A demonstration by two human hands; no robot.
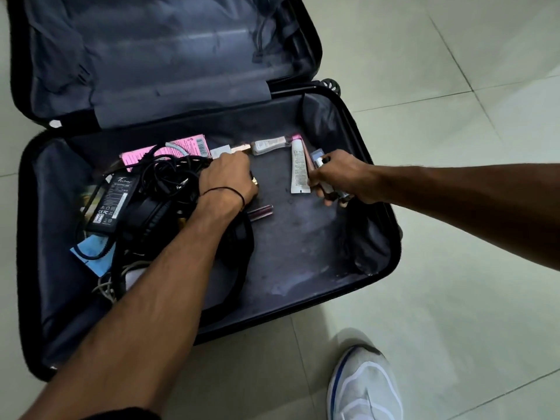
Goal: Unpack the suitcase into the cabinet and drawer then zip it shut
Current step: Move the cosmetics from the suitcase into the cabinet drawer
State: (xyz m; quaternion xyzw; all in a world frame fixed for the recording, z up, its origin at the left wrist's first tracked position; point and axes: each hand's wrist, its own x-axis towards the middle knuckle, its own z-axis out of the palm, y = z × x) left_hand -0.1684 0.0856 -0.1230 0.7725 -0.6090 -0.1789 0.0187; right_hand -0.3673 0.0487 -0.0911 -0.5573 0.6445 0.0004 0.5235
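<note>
— Black suitcase (297, 237), lying open flat on the tiled floor (454, 268). Both your grips are down in its nearer half.

— Your right grip (345, 177) is closed round a bundle of small tubes (311, 165). Their ends stick out past your fingers on both sides.

— Just left of that grip a white tube (300, 168) lies flat on the lining, right against the bundle.

— Your left grip (227, 177) has its fingers curled down, back of the hand up, at the edge of the black cables (169, 174). Whether it holds anything, I cannot tell. A bit of gold (256, 180) shows at its right edge.

— Beyond that grip a rose-gold stick (239, 147) and a clear tube (269, 145) lie end to end. The pink box (181, 147) is beyond it too, further left.

— Left of your left wrist sit the black power adapter (112, 198) and the black headphones (151, 213), partly under the cables. A dark red tube (260, 211) lies just right of the wrist.

— A blue paper (91, 253) shows under the adapter's near end.

— Your white shoe (363, 386) stands on the floor outside the case, nearer you than the right grip.
</note>
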